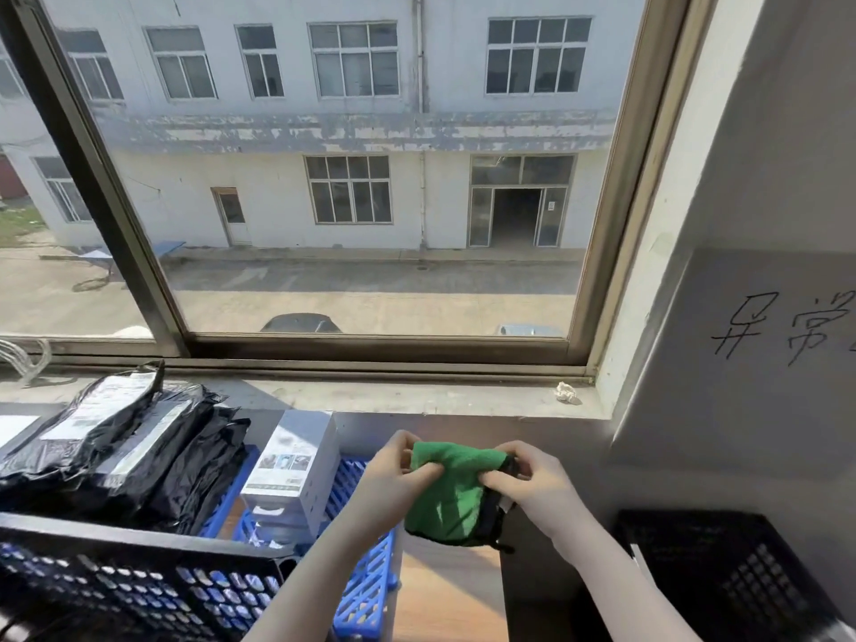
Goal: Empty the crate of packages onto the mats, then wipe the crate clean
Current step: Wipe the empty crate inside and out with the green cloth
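In the head view, the left hand (393,484) and right hand (532,488) are holding a green cloth (456,493) up over the edge of the blue mats (366,590). The left fingers (419,472) are pinching its upper fold, and the right fingers (498,479) are bunching its dark-trimmed edge. It is looking soft, light and limp, so any bunched handful should serve. Glossy black poly packages (125,451) and a stiff white carton (296,461) are lying on the slatted plastic mats, beyond the perforated black crate (139,563).

Blue mats (366,590) carry black packages (139,456), white boxes (296,461).
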